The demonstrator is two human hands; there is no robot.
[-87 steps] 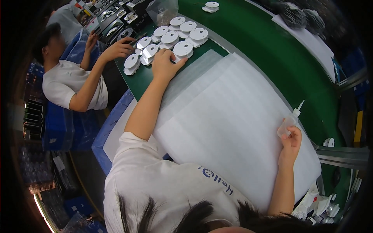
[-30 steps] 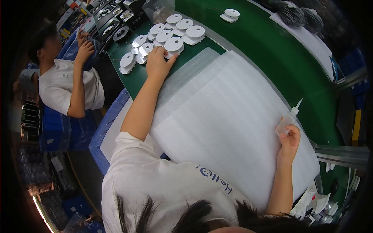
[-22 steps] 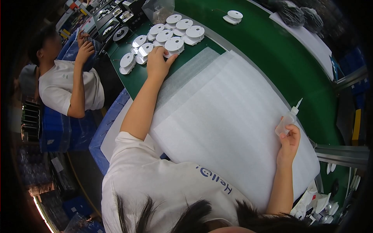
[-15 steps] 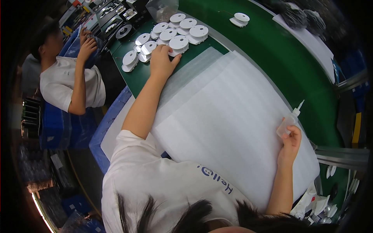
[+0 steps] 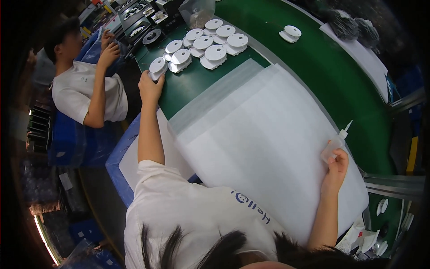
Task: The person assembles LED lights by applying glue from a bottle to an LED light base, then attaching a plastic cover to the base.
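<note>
My left hand (image 5: pixel 150 88) is at the near left end of a group of white parts. Its thumb and fingers close on the near edge of one white part with a round disc top (image 5: pixel 157 66), which rests on the green tabletop (image 5: pixel 179 92). Beyond it several matching white parts (image 5: pixel 215 53) stand close together. In my right hand (image 5: pixel 337 164), over the right side of a white foam sheet (image 5: pixel 260 134), is a translucent squeeze bottle (image 5: pixel 332 147). Its thin white nozzle points up and away; my fingers wrap its lower end.
A green conveyor belt (image 5: pixel 313 85) runs past the far side, carrying another white part (image 5: pixel 290 33). At the left sits a co-worker in a white shirt (image 5: pixel 92 92) with raised hands. A clear plastic bag (image 5: pixel 197 13) and black equipment (image 5: pixel 154 27) stand at the back.
My left hand has moved left from the middle of the group to the leftmost white part and closed on it. The right hand still holds the bottle in nearly the same place.
</note>
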